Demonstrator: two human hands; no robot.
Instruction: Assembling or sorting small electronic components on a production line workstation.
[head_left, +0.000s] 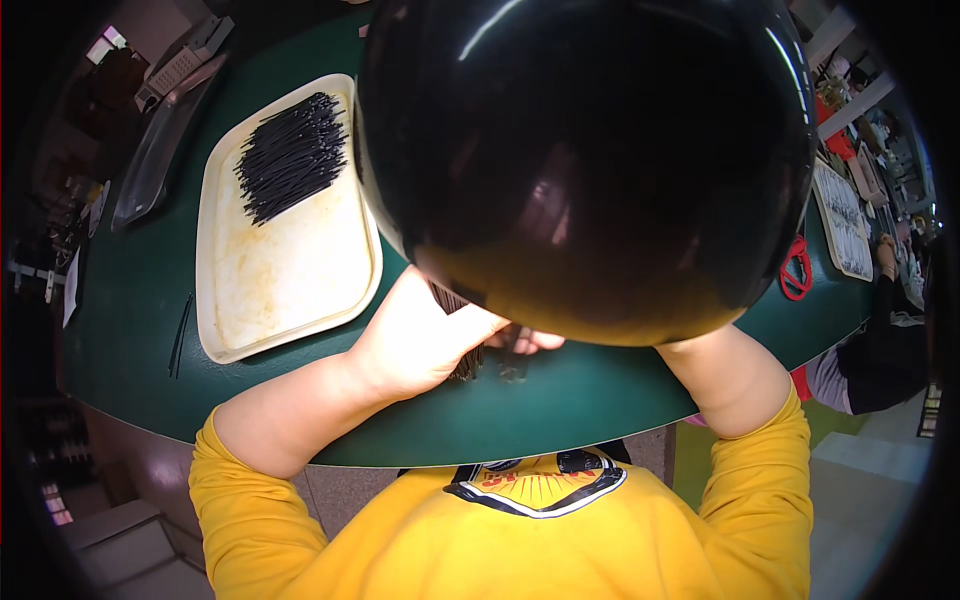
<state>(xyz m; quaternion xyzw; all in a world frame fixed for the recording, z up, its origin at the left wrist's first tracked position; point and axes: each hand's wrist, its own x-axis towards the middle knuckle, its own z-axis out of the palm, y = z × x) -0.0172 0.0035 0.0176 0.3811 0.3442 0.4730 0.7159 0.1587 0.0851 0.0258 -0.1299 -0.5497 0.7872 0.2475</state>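
My left hand is closed around a bundle of thin dark wire-like strands, whose ends show above and below the thumb. Much of the view is blocked by a large glossy black dome. My right wrist passes beneath its lower edge, and the dome covers most or all of that hand. A few fingertips show between the bundle and the dome; which hand they belong to I cannot tell. Left of the dome, a cream tray carries a pile of similar black strands.
Two loose black strands lie on the green table beside the tray. A clear plastic container and a keypad device are farther left. Right of the dome are a red loop-shaped thing, another tray and a co-worker's hand.
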